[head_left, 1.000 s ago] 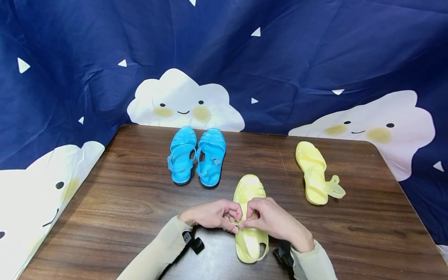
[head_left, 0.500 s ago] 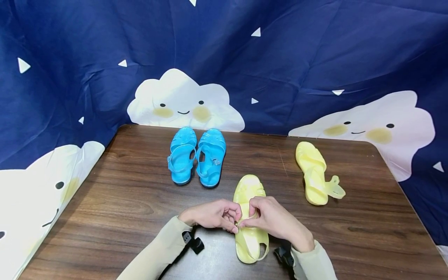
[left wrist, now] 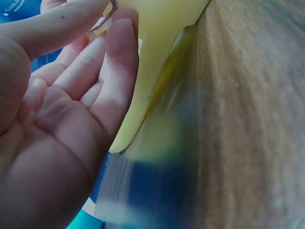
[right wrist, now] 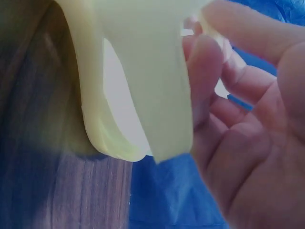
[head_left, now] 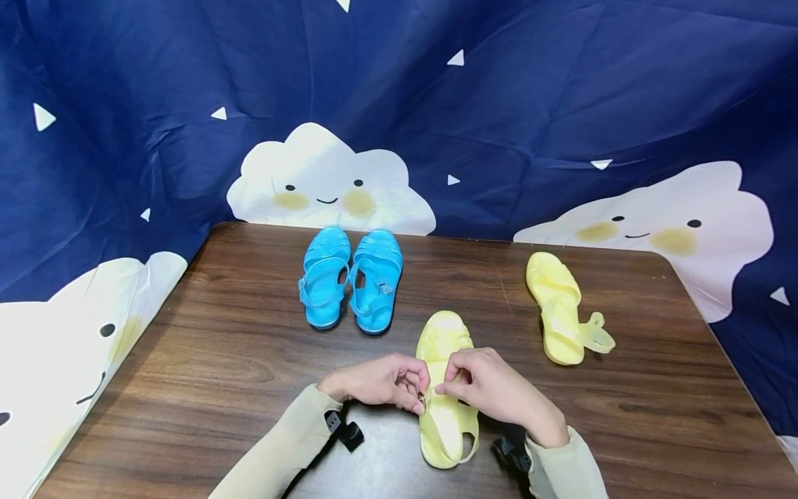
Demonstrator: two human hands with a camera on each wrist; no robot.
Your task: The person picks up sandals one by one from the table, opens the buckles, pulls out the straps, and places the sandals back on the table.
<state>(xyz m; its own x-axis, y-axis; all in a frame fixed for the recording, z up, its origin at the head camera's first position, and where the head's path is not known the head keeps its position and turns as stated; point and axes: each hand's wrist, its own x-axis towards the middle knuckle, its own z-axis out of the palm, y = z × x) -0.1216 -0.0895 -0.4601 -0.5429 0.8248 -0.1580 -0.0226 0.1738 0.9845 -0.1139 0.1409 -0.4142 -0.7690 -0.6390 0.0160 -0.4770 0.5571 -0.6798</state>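
Observation:
A yellow jelly sandal (head_left: 444,333) lies near the front of the table, toe pointing away from me. My left hand (head_left: 383,381) pinches the small metal buckle (head_left: 422,400) at the sandal's left side between thumb and forefinger. The curved metal edge of the buckle (left wrist: 106,19) shows between those fingertips in the left wrist view. Over the middle of the sandal, my right hand (head_left: 492,384) pinches the strap's end with thumb and forefinger. Its wrist view shows part of the pale strap (right wrist: 213,31) between the fingers, beside the sandal's side (right wrist: 152,57). Fingers partly hide the fastening.
A second yellow sandal (head_left: 561,326) lies at the right, its strap unfastened and spread sideways. Two blue sandals (head_left: 325,281) stand side by side at the back, left of centre. The brown wooden table (head_left: 249,312) ends at a blue cloud-print cloth (head_left: 374,83).
My right hand has shifted slightly right and away from the buckle, fingertips now apart from the left ones. The left hand stays at the buckle. The sandals have not moved.

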